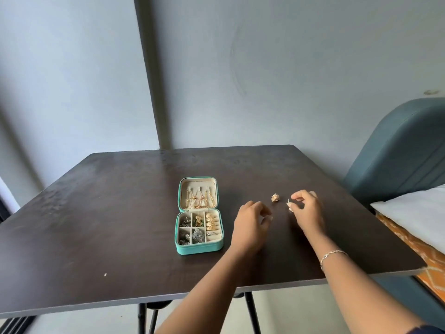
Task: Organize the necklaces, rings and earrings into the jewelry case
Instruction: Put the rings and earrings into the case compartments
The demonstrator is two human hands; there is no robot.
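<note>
A teal jewelry case (218,248) lies open on the dark table (108,225). Its lid (198,180) holds hanging gold necklaces. Its base compartments hold silver and gold earrings and a row of gold rings. A loose gold earring (275,197) sits on the table to the right of the case. My right hand (308,210) pinches a small pale earring (289,206) just right of that gold one. My left hand (251,225) hovers between the case and the right hand, fingers loosely curled, holding nothing that I can see.
A blue padded headboard (397,153) and a bed with white sheet (416,215) stand close to the table's right edge. Grey walls rise behind the table. A tiny pale speck (105,274) lies near the table's front left.
</note>
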